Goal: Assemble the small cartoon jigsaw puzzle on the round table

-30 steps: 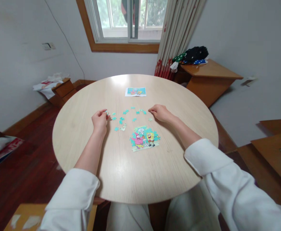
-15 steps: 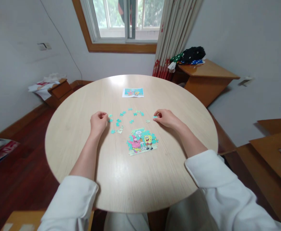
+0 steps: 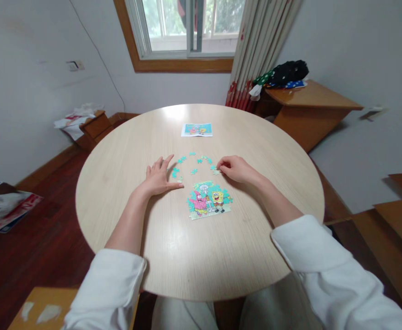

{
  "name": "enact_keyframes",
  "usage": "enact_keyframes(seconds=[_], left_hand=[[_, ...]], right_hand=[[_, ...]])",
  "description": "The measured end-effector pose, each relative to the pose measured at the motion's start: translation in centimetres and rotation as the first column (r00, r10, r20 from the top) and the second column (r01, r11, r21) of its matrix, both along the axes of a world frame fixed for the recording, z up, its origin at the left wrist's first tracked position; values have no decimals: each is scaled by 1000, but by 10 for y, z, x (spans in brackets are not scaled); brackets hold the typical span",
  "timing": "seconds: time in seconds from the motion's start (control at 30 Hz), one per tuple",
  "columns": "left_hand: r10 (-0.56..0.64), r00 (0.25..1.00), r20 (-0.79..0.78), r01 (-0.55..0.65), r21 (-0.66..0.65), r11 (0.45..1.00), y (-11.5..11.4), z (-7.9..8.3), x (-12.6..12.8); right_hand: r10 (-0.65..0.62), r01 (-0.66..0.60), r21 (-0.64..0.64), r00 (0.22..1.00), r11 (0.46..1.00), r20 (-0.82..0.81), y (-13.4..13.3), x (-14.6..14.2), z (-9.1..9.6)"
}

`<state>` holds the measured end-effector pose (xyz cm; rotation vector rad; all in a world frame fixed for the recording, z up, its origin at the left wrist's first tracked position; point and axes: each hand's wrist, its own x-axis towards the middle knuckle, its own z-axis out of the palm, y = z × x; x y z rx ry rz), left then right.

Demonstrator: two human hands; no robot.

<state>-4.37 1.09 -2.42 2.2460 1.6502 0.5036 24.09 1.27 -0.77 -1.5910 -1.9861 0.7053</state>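
Observation:
The partly joined jigsaw puzzle (image 3: 209, 201) lies flat on the table, showing a pink starfish, a yellow square figure and a pale figure between them. My left hand (image 3: 159, 178) is spread open left of it, palm down, thumb towards the puzzle's upper left. Its fingers hide part of the table and perhaps some pieces. Loose teal pieces (image 3: 175, 172) sit beside that hand. My right hand (image 3: 235, 168) is closed, thumb and fingertips together on a pale green puzzle piece (image 3: 216, 172) above the puzzle's right side. A single loose piece (image 3: 194, 171) lies between the hands.
Several more loose pieces (image 3: 205, 158) form an arc beyond the puzzle. Farther back on the round table (image 3: 256, 133) lies a printed reference picture (image 3: 197, 130). A wooden cabinet (image 3: 312, 98) with cloths on top stands behind right, near the curtain (image 3: 256, 50).
My left hand has opened from a pinch and moved right, fingers spreading beside the loose pieces. The right hand has shifted slightly left, bringing a piece nearer the others. The view has shifted a little.

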Motion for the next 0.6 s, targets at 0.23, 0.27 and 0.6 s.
enact_keyframes(seconds=[0.23,0.27,0.6], left_hand=[[80,962,259,-146,248,958,11,-2,6],[163,939,302,-248,268,931,12,4,5],[-38,978,203,108,-351,930,-10,35,-13]], right_hand=[[34,-16,142,991,990,-129,-3,-26,-1],[-17,37,161,992,986,-126,-2,-23,1],[98,-107,53,984,993,149,-3,-14,1]])
